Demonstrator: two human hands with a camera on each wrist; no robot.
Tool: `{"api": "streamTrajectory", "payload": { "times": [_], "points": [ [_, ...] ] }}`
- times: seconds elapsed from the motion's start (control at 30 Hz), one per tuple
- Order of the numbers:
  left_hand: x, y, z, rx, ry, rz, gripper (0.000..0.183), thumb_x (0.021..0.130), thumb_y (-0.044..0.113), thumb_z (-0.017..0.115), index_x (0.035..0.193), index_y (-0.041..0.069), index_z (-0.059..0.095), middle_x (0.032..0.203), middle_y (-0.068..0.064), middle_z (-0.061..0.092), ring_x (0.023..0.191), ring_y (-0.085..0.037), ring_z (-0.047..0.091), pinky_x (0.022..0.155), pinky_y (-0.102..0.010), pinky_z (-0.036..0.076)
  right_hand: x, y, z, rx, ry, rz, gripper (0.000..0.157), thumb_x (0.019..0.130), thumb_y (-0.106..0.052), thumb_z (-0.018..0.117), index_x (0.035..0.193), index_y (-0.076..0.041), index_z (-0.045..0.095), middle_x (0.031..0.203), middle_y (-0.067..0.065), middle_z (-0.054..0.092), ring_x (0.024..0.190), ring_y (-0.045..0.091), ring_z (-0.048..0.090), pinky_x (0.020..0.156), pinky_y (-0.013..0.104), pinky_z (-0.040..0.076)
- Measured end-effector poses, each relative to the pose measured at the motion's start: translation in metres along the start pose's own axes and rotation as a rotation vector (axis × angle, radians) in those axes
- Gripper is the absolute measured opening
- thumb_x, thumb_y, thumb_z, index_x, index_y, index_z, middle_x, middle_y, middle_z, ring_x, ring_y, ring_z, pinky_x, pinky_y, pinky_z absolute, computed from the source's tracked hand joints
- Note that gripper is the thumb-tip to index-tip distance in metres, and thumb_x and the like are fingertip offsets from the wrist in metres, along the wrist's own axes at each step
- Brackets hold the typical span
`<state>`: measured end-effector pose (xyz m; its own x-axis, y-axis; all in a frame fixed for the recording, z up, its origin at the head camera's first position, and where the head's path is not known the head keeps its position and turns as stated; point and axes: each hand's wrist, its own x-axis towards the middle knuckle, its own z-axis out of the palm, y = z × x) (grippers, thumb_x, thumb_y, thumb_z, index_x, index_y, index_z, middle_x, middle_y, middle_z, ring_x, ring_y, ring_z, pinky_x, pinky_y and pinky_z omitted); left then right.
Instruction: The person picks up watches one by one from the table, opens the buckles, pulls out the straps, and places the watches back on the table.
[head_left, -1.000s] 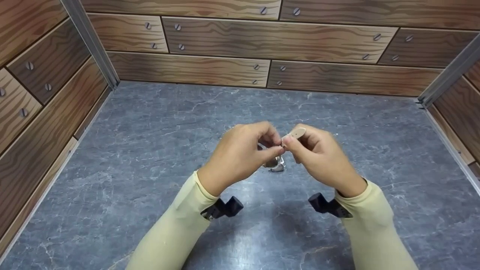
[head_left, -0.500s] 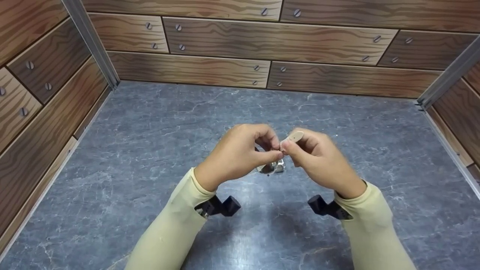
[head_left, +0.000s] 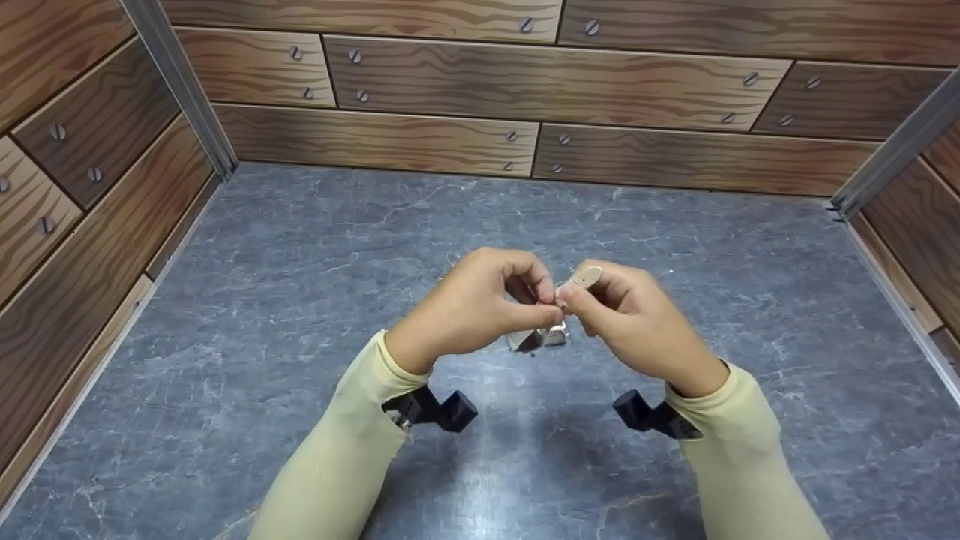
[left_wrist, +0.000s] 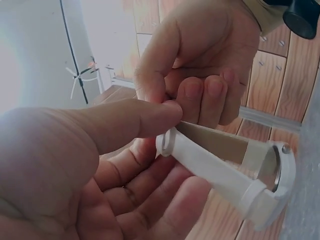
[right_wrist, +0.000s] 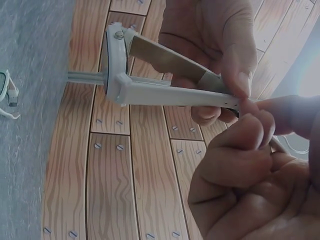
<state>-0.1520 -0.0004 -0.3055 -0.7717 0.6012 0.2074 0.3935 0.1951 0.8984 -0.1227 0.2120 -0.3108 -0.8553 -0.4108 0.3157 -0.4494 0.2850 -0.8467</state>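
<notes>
Both hands meet over the middle of the table around a wristwatch (right_wrist: 170, 95) with a white strap. My left hand (head_left: 480, 304) pinches the strap near its end between thumb and fingers. My right hand (head_left: 637, 319) pinches the strap beside those fingertips, and the holed strap tip (head_left: 589, 277) sticks out above its thumb in the head view. The two strap halves run together into the fingers, forming a loop. The watch case (left_wrist: 282, 170) hangs away from the hands, its crown showing. The fingers hide the strap's joining point.
Something with a white strap and a round rim (right_wrist: 4, 87) lies on the grey marbled table (head_left: 315, 240), cut off at the right wrist view's edge. Wood-patterned walls (head_left: 450, 75) enclose the back and sides. A black wrist camera (head_left: 457, 411) juts from each cuff.
Both hands have shifted slightly left and down in the head view, still pinching the strap. The strap tip has dropped a little, and more shows below the left fingers.
</notes>
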Motion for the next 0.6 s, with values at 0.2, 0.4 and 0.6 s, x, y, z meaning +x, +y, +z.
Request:
{"api": "streamTrajectory", "payload": {
  "times": [0.2, 0.4, 0.6],
  "points": [
    [-0.0010, 0.0010, 0.0021, 0.157, 0.046, 0.132, 0.013, 0.092, 0.011, 0.078, 0.088, 0.011, 0.065, 0.087, 0.003, 0.067, 0.078, -0.007, 0.066, 0.069, -0.022, 0.053, -0.0002, -0.0003, -0.0006, 0.012, 0.043, -0.014, 0.019, 0.104, -0.003, 0.058, 0.088, -0.004, 0.068, 0.071, 0.001, 0.052, 0.057, 0.011, 0.045, 0.051, 0.026, 0.038],
    [-0.0034, 0.0011, 0.0081, 0.537, 0.187, 0.457, 0.013, 0.095, 0.014, 0.072, 0.086, 0.013, 0.063, 0.084, 0.005, 0.065, 0.075, -0.005, 0.063, 0.067, -0.018, 0.050, -0.0016, -0.0013, -0.0020, 0.064, 0.110, -0.059, 0.020, 0.103, 0.002, 0.057, 0.085, 0.001, 0.065, 0.071, 0.003, 0.052, 0.056, 0.011, 0.044, 0.052, 0.026, 0.039],
    [-0.0039, 0.0009, 0.0088, 0.616, 0.238, 0.540, 0.017, 0.095, 0.013, 0.073, 0.081, 0.014, 0.062, 0.079, 0.005, 0.064, 0.067, -0.005, 0.057, 0.060, -0.018, 0.046, -0.0019, -0.0025, -0.0007, 0.047, 0.146, -0.094, 0.021, 0.103, 0.002, 0.057, 0.084, 0.000, 0.064, 0.069, 0.002, 0.051, 0.054, 0.012, 0.043, 0.050, 0.028, 0.037]
  ]
}}
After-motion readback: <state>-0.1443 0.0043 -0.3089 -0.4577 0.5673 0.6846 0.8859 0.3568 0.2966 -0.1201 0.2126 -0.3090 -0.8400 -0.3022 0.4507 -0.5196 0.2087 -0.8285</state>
